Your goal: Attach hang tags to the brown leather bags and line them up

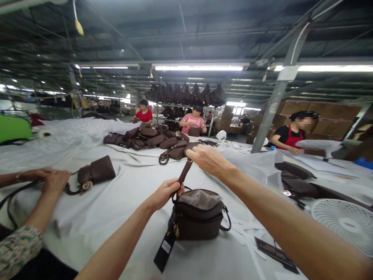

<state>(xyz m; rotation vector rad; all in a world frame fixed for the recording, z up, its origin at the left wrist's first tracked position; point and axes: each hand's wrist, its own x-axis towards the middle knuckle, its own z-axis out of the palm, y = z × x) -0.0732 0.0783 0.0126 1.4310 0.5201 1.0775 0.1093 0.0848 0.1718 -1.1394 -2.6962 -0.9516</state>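
In front of me a dark brown handbag point(199, 223) stands upright on the white-covered table, its top open and clear plastic stuffing point(201, 199) showing inside. My left hand point(164, 193) is closed on the lower part of its brown strap point(185, 171), close to the bag's left side. Higher up and to the right, my right hand point(208, 157) grips the strap's upper end, so the strap slants taut between both hands. A black hang tag point(164, 249) dangles at the bag's left front beside a gold charm point(176, 230).
A pile of brown bags point(151, 136) lies at the table's far side. On the left, a co-worker's hands point(55, 181) handle another bag point(97, 171). A white fan point(346, 221) and a black tag point(275, 251) are at right. Other workers stand beyond the table.
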